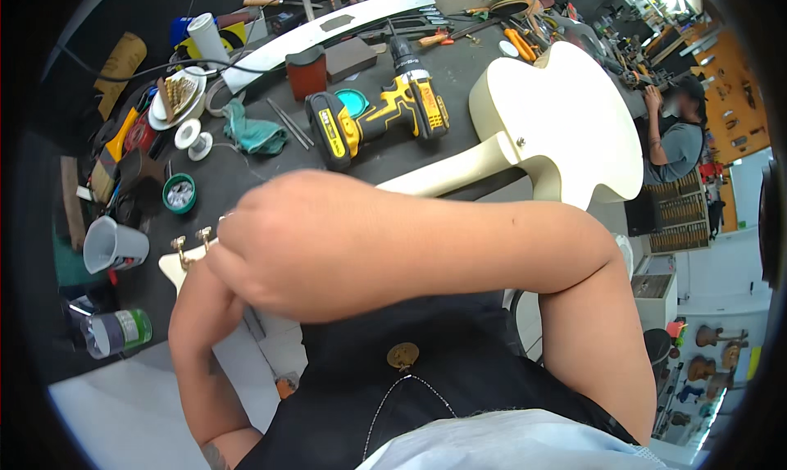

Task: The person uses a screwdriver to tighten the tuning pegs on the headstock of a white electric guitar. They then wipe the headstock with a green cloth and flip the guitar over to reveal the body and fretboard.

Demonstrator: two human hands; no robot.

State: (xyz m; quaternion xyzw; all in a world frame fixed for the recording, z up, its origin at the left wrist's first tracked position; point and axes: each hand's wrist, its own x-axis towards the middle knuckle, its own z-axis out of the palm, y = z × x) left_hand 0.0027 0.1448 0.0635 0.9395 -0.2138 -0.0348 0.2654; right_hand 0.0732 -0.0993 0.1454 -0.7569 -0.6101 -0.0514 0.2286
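A cream-white electric guitar [566, 101] lies back up across the bench, its body at the far right and its neck running to the left. Its headstock with metal tuning pegs [204, 234] pokes out beside my hands. My right forearm crosses in front of the neck, and my right hand [279, 245] is closed over the headstock area, slightly blurred. Whatever its fingers hold is hidden. Bent up from below, my left hand [205, 294] meets the headstock from the near side. Its fingers are covered by the right hand.
A yellow-black cordless drill [381, 113] lies beyond the neck. Left of it are a teal cloth [254, 130], tweezers, a wire spool [193, 138] and a green tub [179, 193]. A plastic cup [115, 245] and a bottle [119, 332] stand near the left edge. Another person [679, 130] works at far right.
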